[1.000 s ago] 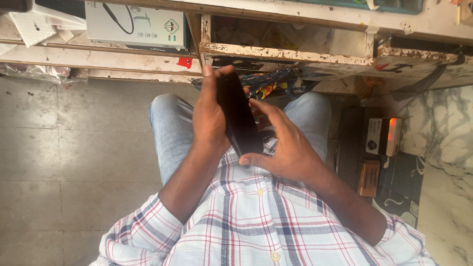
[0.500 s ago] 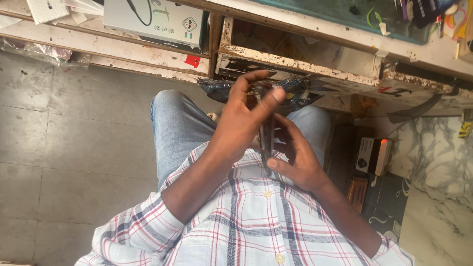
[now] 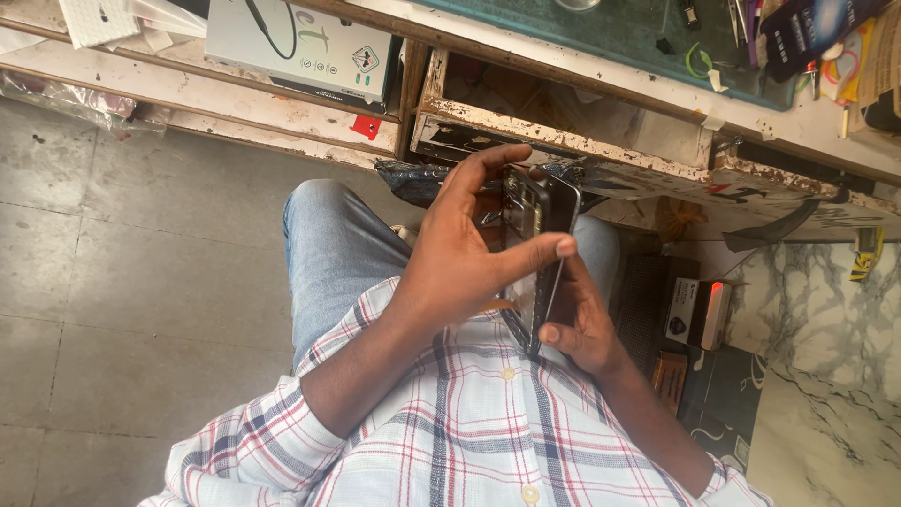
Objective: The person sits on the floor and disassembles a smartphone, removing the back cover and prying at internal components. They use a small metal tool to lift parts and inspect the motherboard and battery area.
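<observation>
The phone (image 3: 537, 235) between the left hand (image 3: 460, 258) and right hand (image 3: 582, 324) has a dark, matt plastic frame with small metal parts exposed inside (its edge catches a thin gloss). The shirt (image 3: 469, 432) is soft woven checked cloth; the jeans (image 3: 328, 253) are coarser denim. At 12 o'clock the table (image 3: 563, 141) shows rough, chipped painted wood with rust-brown patches. The box (image 3: 300, 47) at 11 o'clock is smooth printed cardboard. The floor (image 3: 122, 282) is dull grey stone, veined and glossier at 4 o'clock.
</observation>
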